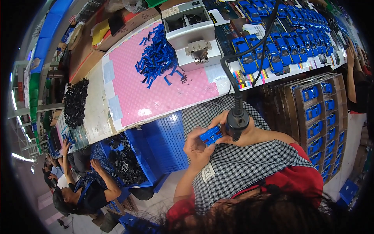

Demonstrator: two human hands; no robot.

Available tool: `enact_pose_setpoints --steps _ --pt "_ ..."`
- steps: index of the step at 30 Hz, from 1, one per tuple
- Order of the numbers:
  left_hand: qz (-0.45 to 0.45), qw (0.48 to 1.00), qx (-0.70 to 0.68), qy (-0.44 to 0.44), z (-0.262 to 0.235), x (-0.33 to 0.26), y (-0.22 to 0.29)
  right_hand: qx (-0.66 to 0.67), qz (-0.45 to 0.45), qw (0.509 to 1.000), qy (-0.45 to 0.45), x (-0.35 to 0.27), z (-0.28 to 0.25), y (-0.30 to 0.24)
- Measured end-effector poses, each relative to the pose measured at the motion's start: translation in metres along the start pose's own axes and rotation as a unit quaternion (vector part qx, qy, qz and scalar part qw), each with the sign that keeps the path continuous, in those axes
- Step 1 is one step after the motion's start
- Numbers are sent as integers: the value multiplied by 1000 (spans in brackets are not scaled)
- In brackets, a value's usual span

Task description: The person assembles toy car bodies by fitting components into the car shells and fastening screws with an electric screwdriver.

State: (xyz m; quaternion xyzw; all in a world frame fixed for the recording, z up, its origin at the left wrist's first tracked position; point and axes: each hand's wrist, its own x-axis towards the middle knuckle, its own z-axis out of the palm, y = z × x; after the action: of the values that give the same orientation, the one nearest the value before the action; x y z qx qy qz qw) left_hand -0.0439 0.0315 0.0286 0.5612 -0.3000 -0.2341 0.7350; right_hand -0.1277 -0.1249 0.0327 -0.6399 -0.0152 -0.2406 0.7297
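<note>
**Over the lap: toy car and power tool in hand**

Head view: left hand (198, 146) grips small blue toy car (210, 135) above checked apron (241, 163). Right hand (243, 128) wraps black corded screwdriver (237, 119), tip touching car. Counter (97, 113) w/ pink mat (156, 93), loose blue parts (157, 56), rows of blue cars (280, 50) beyond.

Blue toy car (210, 135) and black screwdriver (237, 119) over black-and-white checked apron (241, 160); pink dotted mat (156, 93) bearing blue parts (157, 56); grey press (193, 35); blue crate (163, 142); brown trays (296, 105) of blue cars.
</note>
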Motion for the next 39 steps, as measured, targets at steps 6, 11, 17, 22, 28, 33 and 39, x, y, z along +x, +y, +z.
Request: enact_pose_setpoints --steps 6,11,17,22,28,33,39 --pt "-94 994 -8 49 2 0 -2 30 47 998 33 5 4 -6" --pt "-68 995 -36 65 1 -3 -7 53 78 995 41 4 5 -3" --pt "-17 999 7 50 0 -3 -9 100 135 986 4 2 3 -8" --pt "47 997 48 32 1 -5 -11 69 78 994 -24 2 1 -5" --pt "-77 993 13 88 2 -3 -12 90 131 985 73 5 12 1" --pt "-78 994 -1 73 1 -3 -10 106 128 985 44 1 6 4" --pt "-36 997 -8 74 1 -3 -13 103 153 983 16 1 2 1"
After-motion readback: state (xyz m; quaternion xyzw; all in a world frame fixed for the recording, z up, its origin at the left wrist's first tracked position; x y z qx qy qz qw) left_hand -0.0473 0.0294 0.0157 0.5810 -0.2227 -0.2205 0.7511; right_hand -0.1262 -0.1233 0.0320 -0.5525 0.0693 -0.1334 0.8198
